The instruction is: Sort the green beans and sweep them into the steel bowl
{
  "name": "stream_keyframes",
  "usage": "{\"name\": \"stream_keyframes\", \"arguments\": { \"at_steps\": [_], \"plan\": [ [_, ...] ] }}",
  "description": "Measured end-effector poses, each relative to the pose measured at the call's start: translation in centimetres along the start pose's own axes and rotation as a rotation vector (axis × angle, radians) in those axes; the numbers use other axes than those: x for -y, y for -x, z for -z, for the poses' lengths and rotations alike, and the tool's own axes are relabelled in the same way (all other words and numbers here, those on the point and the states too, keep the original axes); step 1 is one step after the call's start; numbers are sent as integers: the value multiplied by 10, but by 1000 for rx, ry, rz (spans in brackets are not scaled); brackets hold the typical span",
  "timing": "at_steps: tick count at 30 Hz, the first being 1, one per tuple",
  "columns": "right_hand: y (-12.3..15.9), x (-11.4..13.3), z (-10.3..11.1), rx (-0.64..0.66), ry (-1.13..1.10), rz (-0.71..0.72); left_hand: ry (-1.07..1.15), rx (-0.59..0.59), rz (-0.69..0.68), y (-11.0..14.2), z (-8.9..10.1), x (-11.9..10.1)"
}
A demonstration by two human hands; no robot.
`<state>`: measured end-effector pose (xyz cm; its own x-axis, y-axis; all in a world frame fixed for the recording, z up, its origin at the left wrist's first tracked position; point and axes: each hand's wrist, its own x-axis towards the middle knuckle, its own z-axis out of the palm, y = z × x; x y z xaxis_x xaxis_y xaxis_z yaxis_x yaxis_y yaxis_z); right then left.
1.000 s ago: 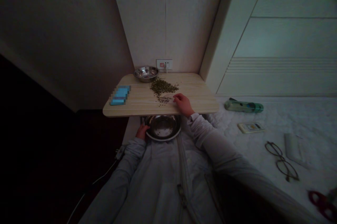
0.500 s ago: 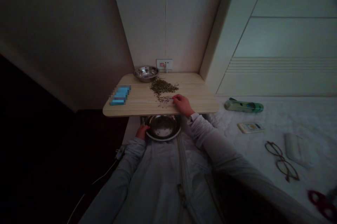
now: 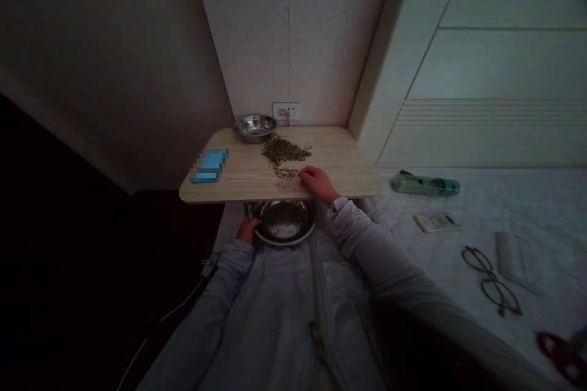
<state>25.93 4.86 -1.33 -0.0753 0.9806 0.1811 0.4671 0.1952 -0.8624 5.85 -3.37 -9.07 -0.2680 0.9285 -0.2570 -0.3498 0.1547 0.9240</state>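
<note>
My right hand (image 3: 317, 182) is closed on the edge of a thin see-through piece, likely plastic (image 3: 288, 182), just above the table's near part. Small dark green grains, like beans (image 3: 283, 151), lie in a loose heap beyond it, with a few scattered about the clear piece. Below the table's front edge, my left hand (image 3: 248, 229) grips the left rim of a wide metal bowl (image 3: 285, 238) at my lap. A few grains show inside that bowl. Its far side is hidden under the table.
The small wooden table (image 3: 342, 161) carries a second metal bowl (image 3: 255, 128) and a blurred-out blue phone-like object (image 3: 211, 166). On the bed to the right lie a green bottle (image 3: 425, 184), a phone (image 3: 437, 222), glasses (image 3: 490, 281) and red-handled scissors (image 3: 559, 354).
My right hand has drawn the clear piece slightly toward me and left, over the nearer grains. My left hand and the lap bowl have stayed put.
</note>
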Motion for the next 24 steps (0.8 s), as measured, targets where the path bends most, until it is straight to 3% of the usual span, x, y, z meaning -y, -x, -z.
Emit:
{"name": "stream_keyframes", "arguments": {
  "at_steps": [6,15,24],
  "plan": [
    [0,-1,-1,16,-18,13,-9,-17,63,7,-6,-10],
    [-1,-2,-1,-63,3,15,20,-8,65,5,-4,-4],
    [1,0,0,1,30,4,39,-18,81,7,-5,-7]
  ]
}}
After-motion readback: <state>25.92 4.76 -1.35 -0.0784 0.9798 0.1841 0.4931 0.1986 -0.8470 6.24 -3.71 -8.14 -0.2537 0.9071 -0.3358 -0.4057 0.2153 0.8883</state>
